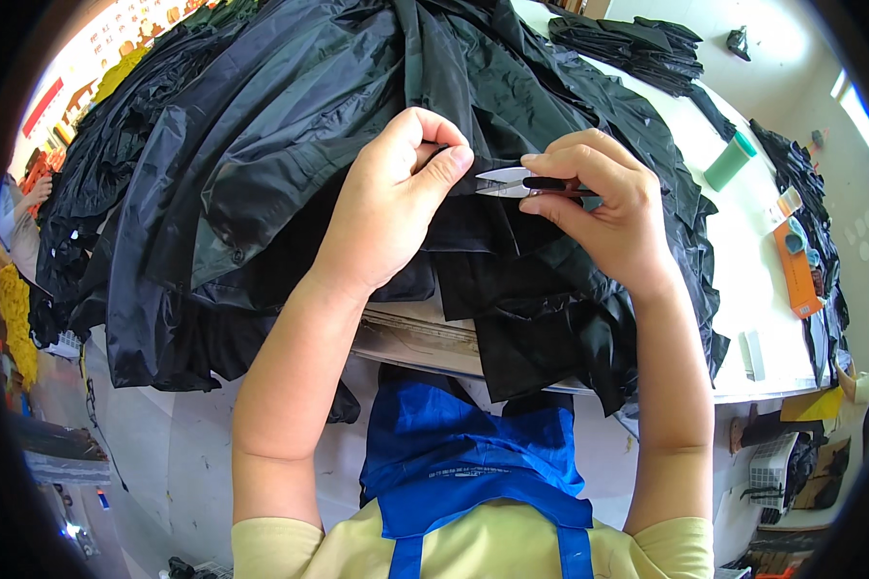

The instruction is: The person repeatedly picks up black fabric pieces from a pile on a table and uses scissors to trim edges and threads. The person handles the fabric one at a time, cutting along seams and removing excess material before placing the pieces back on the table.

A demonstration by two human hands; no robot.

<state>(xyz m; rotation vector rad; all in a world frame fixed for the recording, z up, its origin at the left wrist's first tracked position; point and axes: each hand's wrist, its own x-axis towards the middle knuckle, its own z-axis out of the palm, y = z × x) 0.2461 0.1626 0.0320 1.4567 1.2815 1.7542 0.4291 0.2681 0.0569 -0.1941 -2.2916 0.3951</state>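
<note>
A large heap of black shiny garments (pixel 290 183) covers most of the table before me. Pinched between the thumb and forefinger of my left hand (pixel 386 198) is an edge of the black fabric, mostly hidden by the fingers. Just to the right, my right hand (pixel 608 198) grips a pair of thread snips (pixel 541 184) with dark handles. Their two silver blades point left toward my left hand and stand slightly apart, over the black cloth. Whether a thread lies between the blades is too small to tell.
On the white table (pixel 743 241) at right stand a green cylinder (pixel 731 161) and an orange box (pixel 797 270). A folded black stack (pixel 637 48) lies at the far right. A white basket (pixel 770 471) is below the table at right. Another person's hand (pixel 39 190) shows at far left.
</note>
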